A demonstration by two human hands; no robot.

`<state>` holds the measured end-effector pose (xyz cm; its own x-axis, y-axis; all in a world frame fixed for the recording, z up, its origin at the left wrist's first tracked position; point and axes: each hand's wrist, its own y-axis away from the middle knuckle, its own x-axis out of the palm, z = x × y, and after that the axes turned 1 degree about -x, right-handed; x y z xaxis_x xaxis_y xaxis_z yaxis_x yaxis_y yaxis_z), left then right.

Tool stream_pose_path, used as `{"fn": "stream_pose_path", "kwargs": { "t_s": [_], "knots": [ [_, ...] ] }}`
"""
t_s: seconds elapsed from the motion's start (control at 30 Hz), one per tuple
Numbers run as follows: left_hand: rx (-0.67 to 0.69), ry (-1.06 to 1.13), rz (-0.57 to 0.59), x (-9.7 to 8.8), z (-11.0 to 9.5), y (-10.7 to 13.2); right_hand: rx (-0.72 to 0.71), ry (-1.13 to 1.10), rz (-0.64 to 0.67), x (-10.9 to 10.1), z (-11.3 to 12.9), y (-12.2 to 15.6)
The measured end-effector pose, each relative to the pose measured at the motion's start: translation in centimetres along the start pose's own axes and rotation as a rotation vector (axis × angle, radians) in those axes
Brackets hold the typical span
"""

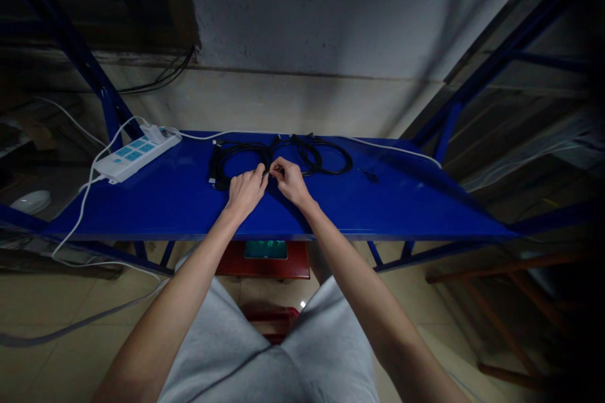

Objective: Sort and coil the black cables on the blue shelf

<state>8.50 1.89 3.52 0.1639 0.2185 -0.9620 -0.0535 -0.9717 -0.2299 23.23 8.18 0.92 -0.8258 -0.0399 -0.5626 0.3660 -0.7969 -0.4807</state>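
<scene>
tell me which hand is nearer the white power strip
Left. The left hand lies to the right of the power strip on the blue shelf; the right hand is farther right, beyond it.

text: none legible | power strip: no readable marking | cables: no readable label

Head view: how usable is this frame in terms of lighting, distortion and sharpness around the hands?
Head view: dim overall, corners fall to black at the right; wide-lens bending curves the glossy blue metal shelf and its frame; soft sheen on the shelf, no harsh glare; left hand and right hand are fairly sharp, but the coiled black cables they pinch blur into dark loops.
</scene>
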Motion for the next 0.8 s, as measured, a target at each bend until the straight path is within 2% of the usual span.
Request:
{"fn": "stream_pose_path", "kwargs": {
  "t_s": [0.13,0.27,0.4,0.5,0.57,0.63,0.8],
  "knots": [
    [0.003,0.000,0.007,0.1,0.1,-0.1,0.009,0.009,-0.021,-0.1,0.5,0.1],
    [-0.013,-0.003,0.023,0.2,0.2,-0.1,0.018,0.010,-0.104,-0.3,0.5,0.2],
    [-0.006,-0.014,0.025,0.3,0.2,-0.1,0.086,0.017,-0.357,-0.7,-0.4,0.3],
    [-0.003,-0.023,0.018,0.4,0.1,0.0,0.131,0.071,-0.530,-2.0,-1.7,0.5],
    [-0.004,-0.032,0.024,0.4,0.0,0.1,0.089,0.113,-0.571,-3.8,-2.8,0.7],
    [0.002,-0.038,0.026,0.4,-0.2,0.2,0.066,0.184,-0.593,-6.5,-4.1,1.1],
    [0.002,-0.075,0.020,0.6,-0.6,0.1,0.182,0.420,-0.697,-16.4,-8.3,4.3]
  ]
}}
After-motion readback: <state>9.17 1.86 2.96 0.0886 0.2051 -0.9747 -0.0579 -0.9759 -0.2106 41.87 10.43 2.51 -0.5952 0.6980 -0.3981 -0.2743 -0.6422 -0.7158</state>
